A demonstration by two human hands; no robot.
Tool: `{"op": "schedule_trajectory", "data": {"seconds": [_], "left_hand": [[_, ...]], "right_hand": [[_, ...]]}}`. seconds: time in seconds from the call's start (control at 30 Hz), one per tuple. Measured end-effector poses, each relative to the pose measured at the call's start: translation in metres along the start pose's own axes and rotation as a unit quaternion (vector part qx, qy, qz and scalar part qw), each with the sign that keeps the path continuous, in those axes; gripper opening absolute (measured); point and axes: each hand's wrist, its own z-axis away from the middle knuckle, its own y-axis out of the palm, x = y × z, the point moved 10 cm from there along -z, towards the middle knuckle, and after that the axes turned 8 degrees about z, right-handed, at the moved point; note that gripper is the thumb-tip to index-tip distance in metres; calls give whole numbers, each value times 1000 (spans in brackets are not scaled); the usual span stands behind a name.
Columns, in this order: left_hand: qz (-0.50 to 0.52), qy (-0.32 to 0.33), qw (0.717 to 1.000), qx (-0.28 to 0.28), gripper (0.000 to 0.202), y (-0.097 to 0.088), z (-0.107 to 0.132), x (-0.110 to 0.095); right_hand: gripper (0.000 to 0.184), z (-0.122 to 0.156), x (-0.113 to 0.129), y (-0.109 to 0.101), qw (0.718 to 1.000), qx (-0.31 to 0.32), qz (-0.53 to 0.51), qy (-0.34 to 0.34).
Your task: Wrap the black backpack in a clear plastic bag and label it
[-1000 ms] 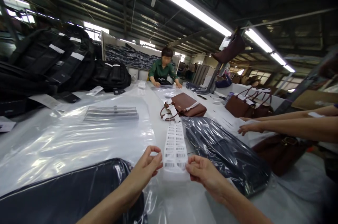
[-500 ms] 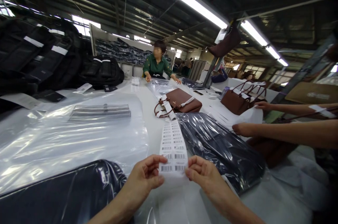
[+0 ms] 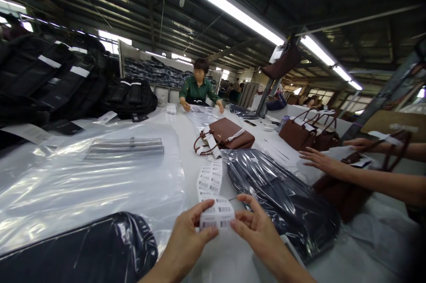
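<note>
My left hand and my right hand each pinch the near end of a white strip of barcode labels. The strip buckles up and runs away from me over the white table. A dark bag wrapped in clear plastic lies just right of the strip. Another plastic-wrapped dark bag lies at the lower left, beside my left forearm.
A brown handbag lies past the strip. A co-worker's hands reach in from the right over more brown bags. A person in green works at the far end. Black backpacks pile at the left beside clear plastic sheets.
Both hands have drawn the label strip's near end toward me, so the strip now buckles instead of lying flat. The co-worker's hands on the right have shifted and spread.
</note>
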Motion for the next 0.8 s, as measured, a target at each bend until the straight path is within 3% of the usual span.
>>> {"op": "schedule_trajectory", "data": {"seconds": [0.1, 0.2, 0.33, 0.43, 0.53, 0.7, 0.8], "left_hand": [[-69, 29, 997, -22, 58, -5, 1, -5], [-119, 61, 990, -42, 41, -9, 1, -7], [-161, 95, 982, -15, 13, -5, -1, -8], [-214, 117, 970, -5, 21, -1, -2, -9], [-284, 139, 948, -18, 29, -1, -3, -12], [-338, 157, 928, -28, 38, -2, -5, -12], [-352, 148, 923, -42, 40, -5, -12, -7]], "right_hand": [[39, -3, 3, -1, 999, -2, 52, -13], [29, -5, 6, -1, 993, 0, 113, -21], [24, -6, 13, -14, 968, -61, 241, -25], [17, -6, 24, -13, 937, -65, 338, -65], [29, -4, 34, -11, 915, -64, 379, -124], [25, -12, 16, -12, 950, -41, 300, -72], [24, -17, 20, -11, 952, -47, 291, -87]]}}
